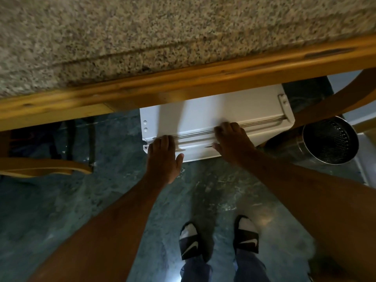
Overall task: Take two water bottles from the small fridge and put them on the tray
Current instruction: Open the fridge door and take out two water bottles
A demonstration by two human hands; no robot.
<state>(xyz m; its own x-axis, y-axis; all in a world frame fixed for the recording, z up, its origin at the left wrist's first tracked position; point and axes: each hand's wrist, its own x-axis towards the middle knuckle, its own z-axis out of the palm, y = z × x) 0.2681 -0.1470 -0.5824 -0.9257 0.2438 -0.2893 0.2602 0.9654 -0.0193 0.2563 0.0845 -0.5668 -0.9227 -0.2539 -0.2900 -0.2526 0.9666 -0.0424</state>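
Observation:
A small white fridge stands on the floor under the counter, seen from above. Its door is closed, with the seam running along the top front edge. My left hand rests flat on the door's top left corner, fingers at the seam. My right hand lies on the top of the door near the middle, fingertips curled at the same seam. Neither hand holds anything. No water bottle and no tray are in view.
A speckled stone counter with a wooden edge overhangs the fridge. A perforated metal bin stands to the fridge's right. A curved wooden chair part sits at the left. My feet in slides stand on the dark green floor.

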